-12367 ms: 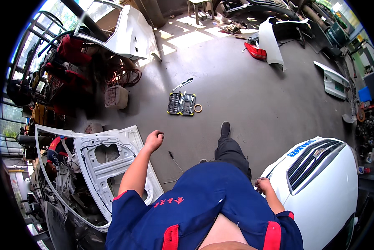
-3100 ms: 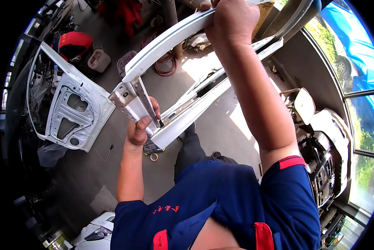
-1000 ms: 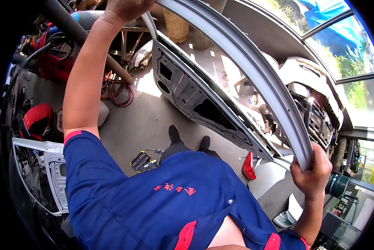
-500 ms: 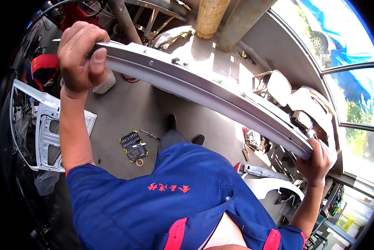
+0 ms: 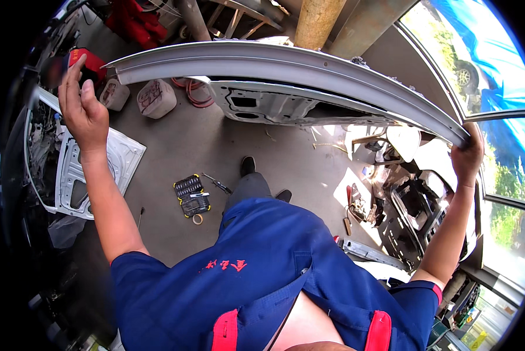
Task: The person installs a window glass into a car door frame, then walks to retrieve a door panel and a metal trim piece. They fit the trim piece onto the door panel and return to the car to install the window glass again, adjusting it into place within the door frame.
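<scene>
A silver-grey car door is raised in front of me, its long edge crossing the upper part of the view. Its inner side, with cut-outs, shows beneath that edge. My right hand grips the door's right end with the fingers closed round it. Off the left end, my left hand is open, fingers stretched up and apart from the door, holding nothing.
A white car door leans at the left, near two white buckets. On the floor lie a tool bit case, a roll of tape and a coiled red hose. Car parts crowd the right side, beside windows. Pillars stand ahead.
My left hand has let go of the door's left end and opened beside it. The door has tilted, so more of its inner side shows. My right hand has risen with its end.
</scene>
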Demonstrator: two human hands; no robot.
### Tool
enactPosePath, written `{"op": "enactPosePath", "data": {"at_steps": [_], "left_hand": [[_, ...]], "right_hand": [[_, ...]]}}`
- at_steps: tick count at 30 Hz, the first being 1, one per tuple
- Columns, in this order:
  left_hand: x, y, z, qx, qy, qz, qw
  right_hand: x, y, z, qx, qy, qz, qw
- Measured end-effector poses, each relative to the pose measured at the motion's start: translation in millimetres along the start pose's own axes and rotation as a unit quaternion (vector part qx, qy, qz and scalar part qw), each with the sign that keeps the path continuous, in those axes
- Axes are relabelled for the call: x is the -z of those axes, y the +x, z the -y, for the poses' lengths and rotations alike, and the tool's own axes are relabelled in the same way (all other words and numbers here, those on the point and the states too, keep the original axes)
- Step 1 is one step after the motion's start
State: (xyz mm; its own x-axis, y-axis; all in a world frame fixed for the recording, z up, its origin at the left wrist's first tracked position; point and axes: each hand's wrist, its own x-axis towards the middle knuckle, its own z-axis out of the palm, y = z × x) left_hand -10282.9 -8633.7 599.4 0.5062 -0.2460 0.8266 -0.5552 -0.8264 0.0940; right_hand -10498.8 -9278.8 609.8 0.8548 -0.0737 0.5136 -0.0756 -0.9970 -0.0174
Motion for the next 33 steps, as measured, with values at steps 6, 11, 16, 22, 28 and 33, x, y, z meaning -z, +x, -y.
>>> {"op": "enactPosePath", "data": {"at_steps": [6,11,16,22,28,33], "left_hand": [[-144,-46,64,0.348,-0.512,0.013,0.785],[-278,-80,108,0.339,-0.853,0.027,0.395],[-253,-22,18,0.333,-0.703,0.039,0.627],[-253,-7,10,0.381,-0.608,0.027,0.696],[-253,-10,65,0.421,-0.652,-0.001,0.630],[-203,1,111,0.444,-0.632,-0.079,0.631]], "right_hand": [[-18,27,-14,-0.013,-0.045,-0.049,0.998],[-37,56,-10,-0.040,-0.056,-0.093,0.993],[-47,67,-21,-0.082,-0.069,-0.081,0.991],[-46,84,-19,-0.129,-0.048,-0.048,0.989],[-65,141,42,-0.069,-0.063,-0.061,0.994],[-101,203,105,-0.016,-0.047,-0.031,0.998]]}}
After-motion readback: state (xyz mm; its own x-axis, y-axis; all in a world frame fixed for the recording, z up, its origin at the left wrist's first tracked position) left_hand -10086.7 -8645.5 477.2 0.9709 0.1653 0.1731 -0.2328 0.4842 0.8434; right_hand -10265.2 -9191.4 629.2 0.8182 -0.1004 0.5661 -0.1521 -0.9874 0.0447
